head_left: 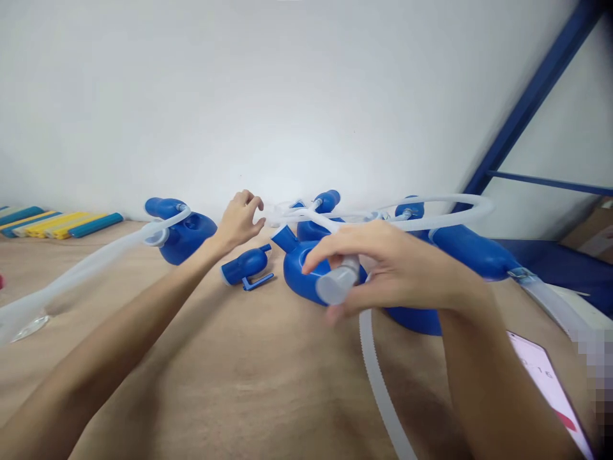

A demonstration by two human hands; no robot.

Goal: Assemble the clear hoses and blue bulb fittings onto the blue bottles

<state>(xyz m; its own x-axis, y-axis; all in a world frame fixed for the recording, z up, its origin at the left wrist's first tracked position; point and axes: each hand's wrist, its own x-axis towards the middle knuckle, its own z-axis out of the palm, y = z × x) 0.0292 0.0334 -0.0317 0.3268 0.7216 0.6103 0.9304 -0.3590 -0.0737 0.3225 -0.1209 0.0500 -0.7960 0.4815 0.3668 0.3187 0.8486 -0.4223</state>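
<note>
My right hand pinches a translucent white cylindrical cap-like piece between thumb and fingers, slightly blurred. It is in front of a blue rounded plastic bottle with an angled neck, which is partly hidden behind the hand. A flat-looking whitish ribbed hose runs from under this hand toward me; whether it joins the piece is hidden. My left hand is raised with fingers bent and apart, nothing visible in it. Below it on the table lies a small blue plastic fitting with a blue lever-like handle.
At left stands another blue bottle with a white hose attached. More blue bottles and looped white hoses are at the back and right. Yellow and teal rods lie far left. A lit phone lies at right.
</note>
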